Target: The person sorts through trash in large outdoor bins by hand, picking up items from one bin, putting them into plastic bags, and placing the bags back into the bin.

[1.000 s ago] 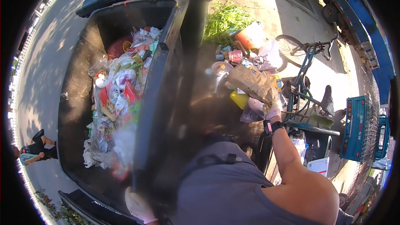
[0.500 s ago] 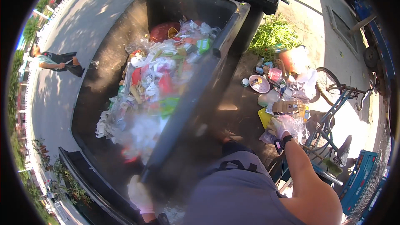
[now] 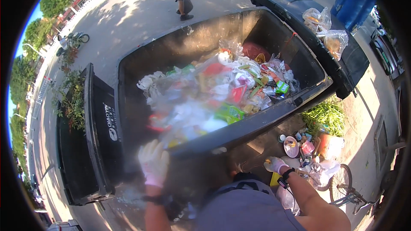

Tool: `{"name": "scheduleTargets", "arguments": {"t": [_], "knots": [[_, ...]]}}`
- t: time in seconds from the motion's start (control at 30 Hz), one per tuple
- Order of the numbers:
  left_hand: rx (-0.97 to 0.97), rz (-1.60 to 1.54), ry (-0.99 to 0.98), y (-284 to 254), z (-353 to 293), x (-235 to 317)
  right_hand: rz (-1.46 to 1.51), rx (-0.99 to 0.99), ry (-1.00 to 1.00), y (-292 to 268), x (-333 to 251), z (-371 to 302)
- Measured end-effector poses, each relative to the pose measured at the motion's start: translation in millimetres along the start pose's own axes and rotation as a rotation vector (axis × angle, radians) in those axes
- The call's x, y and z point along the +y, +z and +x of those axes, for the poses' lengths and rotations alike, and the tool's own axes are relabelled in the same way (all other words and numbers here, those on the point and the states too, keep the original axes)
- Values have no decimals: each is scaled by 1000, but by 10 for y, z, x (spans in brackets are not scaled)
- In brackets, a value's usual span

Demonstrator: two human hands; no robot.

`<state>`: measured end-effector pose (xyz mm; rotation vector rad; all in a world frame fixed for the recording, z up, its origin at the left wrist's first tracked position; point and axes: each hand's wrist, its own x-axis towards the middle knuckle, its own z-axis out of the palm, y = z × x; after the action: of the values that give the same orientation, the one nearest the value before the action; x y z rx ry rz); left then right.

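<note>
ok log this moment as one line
left hand: near big open bin | right hand: beside ground litter | inside bin: mixed rubbish

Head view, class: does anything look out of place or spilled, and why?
Yes. Green stalks and a pink bowl lie on the pavement beside the black waste bin, and clear plastic bags sit atop a dark lid; rubbish would normally be inside.

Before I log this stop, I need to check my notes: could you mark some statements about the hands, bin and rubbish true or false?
1. The left hand and right hand both wear pale gloves. True.
2. The right hand is inside the large black plastic bin. False: the right hand is outside the bin.
3. A pink oval plastic basin lies outside the bin. True.
4. The leafy green stalks lie inside the bin. False: the stalks are outside the bin.
</note>
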<state>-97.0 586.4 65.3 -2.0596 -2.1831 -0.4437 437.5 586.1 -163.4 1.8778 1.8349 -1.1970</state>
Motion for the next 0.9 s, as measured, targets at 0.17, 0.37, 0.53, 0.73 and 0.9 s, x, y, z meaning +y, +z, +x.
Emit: {"name": "scheduleTargets", "arguments": {"t": [0.17, 0.37, 0.53, 0.73, 0.9], "knots": [[69, -6, -37, 47, -98, -35, -104, -26, -106, -285, -762, -48], [141, -129, -30, -91, -530, -52, -278, -194, -367, -190, -1713, -340], [179, -128, -357, -230, -1907, -406, -358, -232, -498, -161, -2666, -831], [293, -256, -1039, 193, -4428, -882, -207, -105, -1085, 169, -3530, -1052], [297, 80, -1290, 450, -5640, -486, -83, 360, -1578, 129, -4629, -1418]]}}
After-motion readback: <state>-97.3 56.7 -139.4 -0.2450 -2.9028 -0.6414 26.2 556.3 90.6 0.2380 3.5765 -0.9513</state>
